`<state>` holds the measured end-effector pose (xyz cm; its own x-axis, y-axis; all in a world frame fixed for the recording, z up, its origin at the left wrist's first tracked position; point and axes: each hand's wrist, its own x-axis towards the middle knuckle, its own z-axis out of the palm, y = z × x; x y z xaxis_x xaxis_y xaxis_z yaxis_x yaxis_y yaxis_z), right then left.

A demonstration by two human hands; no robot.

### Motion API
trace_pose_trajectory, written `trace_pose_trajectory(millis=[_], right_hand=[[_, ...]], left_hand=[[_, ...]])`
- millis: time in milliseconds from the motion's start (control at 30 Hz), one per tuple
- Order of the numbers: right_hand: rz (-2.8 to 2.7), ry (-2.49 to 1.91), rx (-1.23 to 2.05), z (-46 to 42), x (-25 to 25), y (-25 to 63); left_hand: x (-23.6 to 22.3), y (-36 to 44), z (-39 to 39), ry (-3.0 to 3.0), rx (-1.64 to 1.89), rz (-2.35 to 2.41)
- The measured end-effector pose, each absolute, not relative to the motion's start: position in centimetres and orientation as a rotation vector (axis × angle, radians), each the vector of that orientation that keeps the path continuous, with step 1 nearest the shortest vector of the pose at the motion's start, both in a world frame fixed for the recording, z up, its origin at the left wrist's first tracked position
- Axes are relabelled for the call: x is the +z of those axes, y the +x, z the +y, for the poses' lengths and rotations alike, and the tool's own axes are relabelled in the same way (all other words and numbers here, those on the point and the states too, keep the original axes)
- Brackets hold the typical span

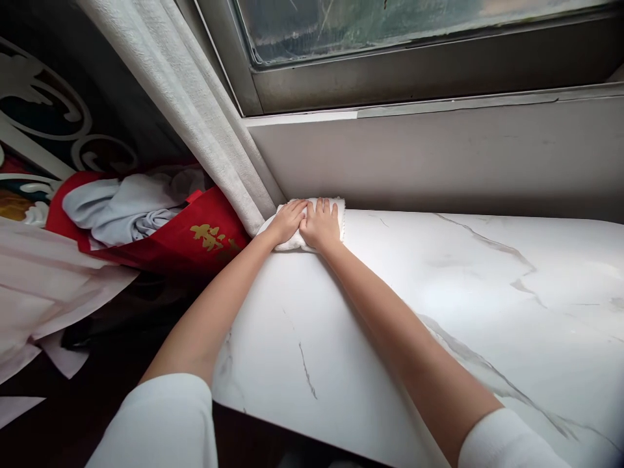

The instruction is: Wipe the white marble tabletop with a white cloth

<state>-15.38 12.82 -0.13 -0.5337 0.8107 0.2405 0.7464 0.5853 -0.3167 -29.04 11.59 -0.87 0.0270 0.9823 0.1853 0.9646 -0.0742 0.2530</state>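
Observation:
At the far left corner of a white marble-patterned table (370,305), a white cloth (292,243) lies folded or bunched against the wall side. My left hand (288,222) rests on the cloth's left part, palm down, fingers pointing right and away from me. Beside it, touching it, my right hand (322,224) lies flat on the cloth with its fingers spread. Both arms are stretched far forward over the tabletop. The cloth's fringed right edge shows past my right fingers.
A pale curtain (195,97) hangs down to the table corner. Left of it stands a red bag (166,250) with grey-blue fabric (127,201) in it. Pink fabric (49,279) hangs at the far left. A metal-framed window (390,78) is above the wall behind the table.

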Motion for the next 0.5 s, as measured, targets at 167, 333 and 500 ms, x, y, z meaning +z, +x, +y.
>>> trace_pose_trajectory(millis=[167, 333, 500], right_hand=[[-2.494, -1.181, 0.264, 10.7, -0.2, -15.5], [-2.510, -1.063, 0.260, 5.1, -0.3, -14.7], [-2.575, -0.898, 0.290, -1.9, -0.2, -12.8]], left_hand=[[-1.0, -29.4, 8.8, 2.199, 0.448, 2.154], [-0.9, -29.1, 2.1, 2.177, 0.404, 2.184], [-1.0, -27.5, -6.9, 2.153, 0.439, 2.233]])
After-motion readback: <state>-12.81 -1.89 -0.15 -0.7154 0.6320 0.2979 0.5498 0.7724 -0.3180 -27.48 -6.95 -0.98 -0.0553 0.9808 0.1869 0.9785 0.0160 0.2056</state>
